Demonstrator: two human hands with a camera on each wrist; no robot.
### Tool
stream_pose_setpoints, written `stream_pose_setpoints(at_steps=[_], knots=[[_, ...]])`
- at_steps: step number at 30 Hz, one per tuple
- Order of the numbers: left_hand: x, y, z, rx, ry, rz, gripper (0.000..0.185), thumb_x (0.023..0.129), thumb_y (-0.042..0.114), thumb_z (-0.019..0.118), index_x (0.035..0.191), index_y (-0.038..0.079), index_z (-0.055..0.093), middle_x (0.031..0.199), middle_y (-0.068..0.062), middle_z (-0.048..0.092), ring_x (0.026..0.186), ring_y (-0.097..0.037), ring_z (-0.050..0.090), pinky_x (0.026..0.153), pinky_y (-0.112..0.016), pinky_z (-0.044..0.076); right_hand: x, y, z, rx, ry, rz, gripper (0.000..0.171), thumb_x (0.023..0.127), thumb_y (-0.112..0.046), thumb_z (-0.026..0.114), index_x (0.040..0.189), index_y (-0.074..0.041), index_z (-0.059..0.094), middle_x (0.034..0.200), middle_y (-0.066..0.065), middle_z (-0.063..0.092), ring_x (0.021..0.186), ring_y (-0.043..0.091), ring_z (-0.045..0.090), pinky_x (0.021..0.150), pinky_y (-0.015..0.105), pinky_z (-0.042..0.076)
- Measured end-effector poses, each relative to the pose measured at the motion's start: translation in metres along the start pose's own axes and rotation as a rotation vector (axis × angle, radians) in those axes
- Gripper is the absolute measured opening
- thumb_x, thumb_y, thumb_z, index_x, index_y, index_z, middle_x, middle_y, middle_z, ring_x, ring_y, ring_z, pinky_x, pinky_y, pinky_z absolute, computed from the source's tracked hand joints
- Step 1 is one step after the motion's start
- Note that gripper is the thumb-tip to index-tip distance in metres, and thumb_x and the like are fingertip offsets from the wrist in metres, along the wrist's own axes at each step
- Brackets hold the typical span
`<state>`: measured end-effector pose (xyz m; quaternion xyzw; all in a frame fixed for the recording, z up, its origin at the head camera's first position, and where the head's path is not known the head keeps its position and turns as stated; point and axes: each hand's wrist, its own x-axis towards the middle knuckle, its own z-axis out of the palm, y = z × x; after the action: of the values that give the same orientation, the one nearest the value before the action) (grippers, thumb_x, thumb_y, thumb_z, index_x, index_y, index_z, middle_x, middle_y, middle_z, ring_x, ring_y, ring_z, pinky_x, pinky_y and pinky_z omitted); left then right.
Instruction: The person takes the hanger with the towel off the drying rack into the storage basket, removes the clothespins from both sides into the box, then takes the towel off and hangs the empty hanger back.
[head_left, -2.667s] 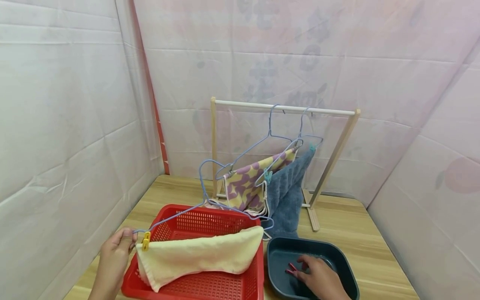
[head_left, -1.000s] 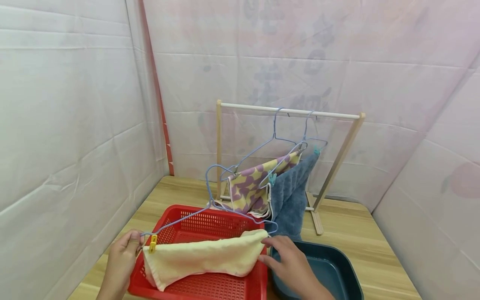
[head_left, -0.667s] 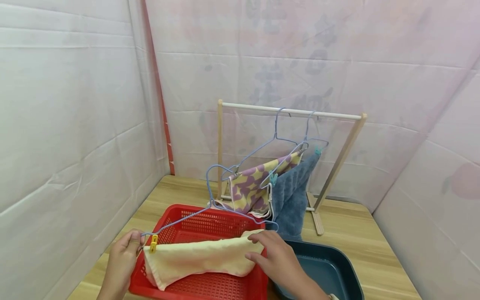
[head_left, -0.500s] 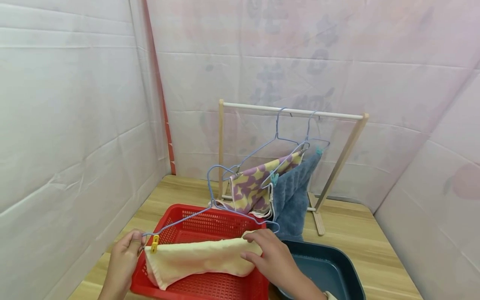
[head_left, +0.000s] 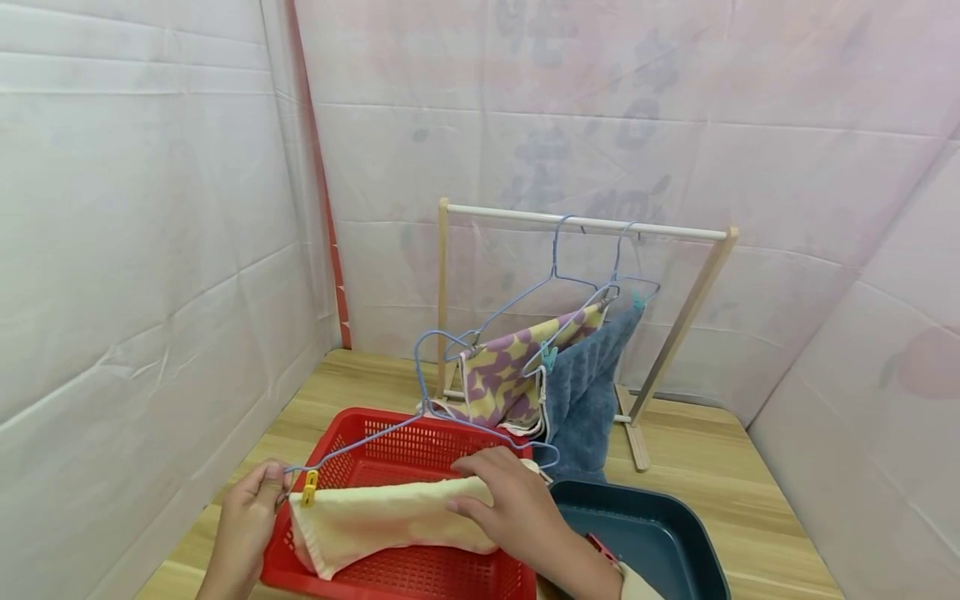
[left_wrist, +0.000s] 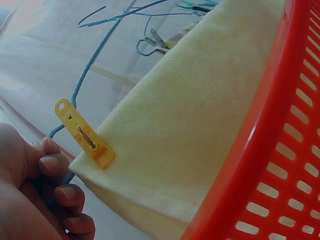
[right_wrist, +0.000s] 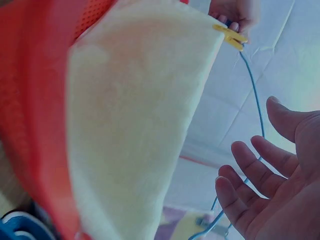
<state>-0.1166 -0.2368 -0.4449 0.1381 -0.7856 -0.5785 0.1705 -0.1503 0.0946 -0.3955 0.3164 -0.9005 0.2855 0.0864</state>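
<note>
Pale-yellow towel (head_left: pixel 397 517) hangs over red basket (left_wrist: pixel 257 127), from left rim toward right rim. Your left hand (head_left: pixel 250 510) pinches blue wire hanger (head_left: pixel 417 354); your right hand (head_left: pixel 510 504) grips nothing, fingers loose. Only yellow clothespin (left_wrist: pixel 86 135) seen, at towel's left corner: tilted hanger could let other end slide.

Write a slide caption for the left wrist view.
Left hand grips a blue hanger near a yellow clothespin clipped to pale yellow cloth, red basket at the frame's right.
</note>
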Motion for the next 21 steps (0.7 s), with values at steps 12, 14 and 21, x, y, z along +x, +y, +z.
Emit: stream_pose_setpoints(at_steps=[12, 14, 21], knots=[[-0.002, 0.003, 0.002, -0.013, 0.009, 0.019, 0.041, 0.11, 0.025, 0.037, 0.096, -0.005, 0.061, 0.085, 0.006, 0.058, 0.084, -0.002, 0.052, 0.073, -0.016, 0.051, 0.019, -0.025, 0.012, 0.016, -0.029, -0.097, 0.037, 0.089, -0.041, 0.076, 0.12, -0.024, 0.069, 0.115, -0.012, 0.069, 0.107, 0.006, 0.059, 0.08, 0.024, 0.054], [-0.002, 0.003, 0.002, -0.011, 0.011, 0.02, 0.042, 0.11, 0.025, 0.037, 0.095, -0.006, 0.061, 0.085, 0.006, 0.058, 0.084, -0.002, 0.052, 0.073, -0.016, 0.05, 0.021, -0.028, 0.014, 0.003, -0.032, -0.118, 0.037, 0.089, -0.043, 0.075, 0.12, -0.023, 0.069, 0.114, -0.012, 0.069, 0.106, 0.007, 0.059, 0.078, 0.022, 0.053], [-0.002, 0.004, 0.002, -0.006, 0.013, 0.019, 0.042, 0.11, 0.027, 0.037, 0.09, -0.003, 0.06, 0.086, 0.003, 0.059, 0.085, -0.002, 0.052, 0.074, -0.014, 0.05, 0.031, -0.037, 0.017, -0.036, -0.015, -0.182, 0.036, 0.09, -0.048, 0.072, 0.118, -0.024, 0.069, 0.108, -0.013, 0.069, 0.1, 0.005, 0.058, 0.077, 0.017, 0.051]])
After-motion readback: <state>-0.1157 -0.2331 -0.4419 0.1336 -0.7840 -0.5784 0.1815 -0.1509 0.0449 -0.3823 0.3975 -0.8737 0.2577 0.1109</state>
